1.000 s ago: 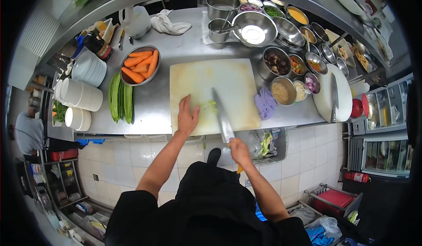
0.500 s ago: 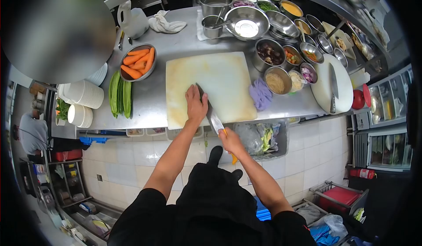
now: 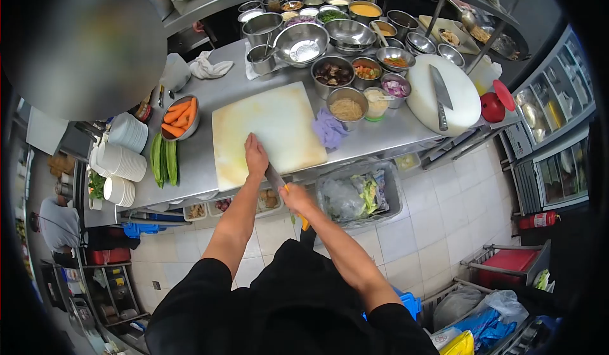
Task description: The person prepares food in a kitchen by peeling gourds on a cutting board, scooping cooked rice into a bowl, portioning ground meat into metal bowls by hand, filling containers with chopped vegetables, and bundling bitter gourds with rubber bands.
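Note:
My left hand [image 3: 256,157] is over the near part of the white cutting board [image 3: 273,120], turned on edge with its fingers stretched out, against the knife blade. The knife [image 3: 274,177] points up and left from my right hand [image 3: 297,200], which is wrapped round its yellow handle just off the board's near edge. Part of the blade is hidden behind my left hand. A purple cloth [image 3: 329,129] lies at the board's right edge. Left of the board are a bowl of carrots [image 3: 180,119] and long green vegetables [image 3: 163,160].
Bowls of ingredients [image 3: 347,104] stand right of the board, before a round white board [image 3: 443,95] bearing another knife. A bin with plastic and leaves [image 3: 360,196] is below the counter. White bowls [image 3: 120,158] are stacked left. A person [image 3: 59,225] is at far left.
The view has swung right. My left hand has moved toward the board's near edge and turned on its side. The knife has come back with it, its handle now past the edge.

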Tool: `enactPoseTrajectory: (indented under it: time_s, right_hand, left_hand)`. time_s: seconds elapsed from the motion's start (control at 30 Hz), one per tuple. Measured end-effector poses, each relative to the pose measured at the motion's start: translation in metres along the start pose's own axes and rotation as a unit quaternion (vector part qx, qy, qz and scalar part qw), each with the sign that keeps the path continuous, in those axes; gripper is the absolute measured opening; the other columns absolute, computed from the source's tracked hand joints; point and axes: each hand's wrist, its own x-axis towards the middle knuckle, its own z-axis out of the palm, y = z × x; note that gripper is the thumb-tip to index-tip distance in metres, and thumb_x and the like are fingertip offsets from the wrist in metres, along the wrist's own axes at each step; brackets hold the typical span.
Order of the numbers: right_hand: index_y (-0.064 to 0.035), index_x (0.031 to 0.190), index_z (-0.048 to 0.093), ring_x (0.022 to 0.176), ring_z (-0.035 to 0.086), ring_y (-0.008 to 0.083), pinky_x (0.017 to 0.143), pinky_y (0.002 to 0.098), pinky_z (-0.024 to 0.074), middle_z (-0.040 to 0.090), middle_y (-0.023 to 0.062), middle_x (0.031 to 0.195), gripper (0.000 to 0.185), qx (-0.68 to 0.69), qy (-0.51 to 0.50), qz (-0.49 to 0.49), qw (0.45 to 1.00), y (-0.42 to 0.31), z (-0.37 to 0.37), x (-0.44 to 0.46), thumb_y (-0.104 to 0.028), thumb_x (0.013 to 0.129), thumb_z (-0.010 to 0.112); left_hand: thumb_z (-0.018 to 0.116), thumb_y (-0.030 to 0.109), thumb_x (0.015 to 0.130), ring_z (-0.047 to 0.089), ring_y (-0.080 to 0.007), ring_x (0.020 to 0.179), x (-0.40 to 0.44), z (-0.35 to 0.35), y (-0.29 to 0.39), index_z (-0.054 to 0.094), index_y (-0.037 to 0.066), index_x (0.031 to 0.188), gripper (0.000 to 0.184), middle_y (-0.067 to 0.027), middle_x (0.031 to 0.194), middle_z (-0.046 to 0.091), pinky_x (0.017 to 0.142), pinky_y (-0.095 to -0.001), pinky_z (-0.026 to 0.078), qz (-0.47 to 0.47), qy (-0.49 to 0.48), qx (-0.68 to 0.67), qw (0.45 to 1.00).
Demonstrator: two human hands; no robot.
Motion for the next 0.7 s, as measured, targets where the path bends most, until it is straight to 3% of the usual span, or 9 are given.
enactPoseTrajectory:
  time_s: [0.13,0.27,0.33,0.4,0.5,0.6,0.67,0.7]
  right_hand:
    - [-0.0027,0.084,0.056,0.040,0.055,0.0217,0.039,0.0370,0.0433,0.056,0.0113,0.057,0.036,0.064,-0.055,0.008,0.996,0.008,-0.014,-0.023,-0.037,0.092,0.049]
    - [-0.0018,0.085,0.053,0.052,0.057,0.0360,0.047,0.0434,0.0435,0.058,0.0186,0.062,0.036,0.063,0.051,-0.080,0.993,0.036,-0.011,-0.046,-0.037,0.092,0.052]
    - [-0.0007,0.087,0.053,0.067,0.059,0.0459,0.056,0.0494,0.0447,0.059,0.0249,0.068,0.035,0.035,0.137,-0.125,0.982,0.035,-0.033,-0.089,-0.036,0.091,0.053]
    - [-0.0021,0.086,0.051,0.069,0.058,0.0473,0.056,0.0503,0.0442,0.059,0.0253,0.068,0.032,0.037,0.160,-0.092,0.982,0.028,-0.065,-0.144,-0.033,0.090,0.056]
    - [-0.0045,0.086,0.052,0.065,0.059,0.0457,0.054,0.0513,0.0441,0.060,0.0241,0.066,0.026,0.000,0.228,-0.031,0.973,0.040,-0.096,-0.238,-0.030,0.090,0.058]
    - [-0.0056,0.085,0.054,0.060,0.059,0.0436,0.050,0.0513,0.0437,0.059,0.0232,0.063,0.022,-0.072,0.330,0.053,0.940,0.075,-0.094,-0.324,-0.026,0.090,0.059]
    - [-0.0054,0.085,0.054,0.057,0.059,0.0423,0.047,0.0501,0.0429,0.058,0.0220,0.060,0.021,-0.104,0.366,0.145,0.913,0.098,-0.090,-0.356,-0.024,0.090,0.060]
    - [-0.0030,0.090,0.055,0.059,0.058,0.0434,0.048,0.0465,0.0426,0.057,0.0232,0.059,0.020,-0.102,0.376,0.178,0.904,0.111,-0.091,-0.363,-0.023,0.091,0.059]
  left_hand:
    - [0.042,0.003,0.090,0.041,-0.0404,0.125,-0.010,-0.001,0.013,0.045,-0.009,0.128,0.041,-0.0274,0.135,0.042,0.107,-0.0398,0.033,-0.001,0.002,-0.014,1.000]
    - [0.041,0.002,0.090,0.039,-0.0380,0.129,-0.026,-0.007,0.056,0.043,-0.008,0.130,0.042,-0.0268,0.137,0.041,0.108,-0.0382,0.032,0.024,0.038,-0.056,0.997]
    - [0.041,0.001,0.091,0.039,-0.0368,0.129,-0.032,-0.018,0.115,0.043,-0.008,0.131,0.041,-0.0261,0.138,0.041,0.108,-0.0372,0.032,0.056,0.052,-0.095,0.993]
    - [0.040,0.001,0.092,0.040,-0.0359,0.129,-0.043,-0.035,0.192,0.044,-0.007,0.132,0.041,-0.0254,0.137,0.042,0.107,-0.0360,0.032,0.082,0.053,-0.157,0.983]
    - [0.041,0.001,0.093,0.045,-0.0344,0.125,-0.064,-0.049,0.282,0.050,-0.006,0.126,0.035,-0.0233,0.133,0.047,0.104,-0.0354,0.035,0.050,0.067,-0.271,0.959]
    - [0.044,0.002,0.092,0.048,-0.0338,0.120,-0.090,0.028,0.263,0.056,-0.005,0.117,0.028,-0.0221,0.129,0.050,0.099,-0.0357,0.038,-0.071,-0.065,-0.404,0.909]
    - [0.049,0.011,0.091,0.052,-0.0362,0.113,-0.149,0.145,0.202,0.057,-0.002,0.115,0.028,-0.0221,0.121,0.055,0.096,-0.0396,0.040,0.141,-0.221,-0.175,0.949]
    - [0.050,0.014,0.090,0.053,-0.0372,0.111,-0.174,0.187,0.182,0.056,-0.001,0.116,0.031,-0.0226,0.118,0.056,0.096,-0.0400,0.041,0.238,-0.314,-0.027,0.919]
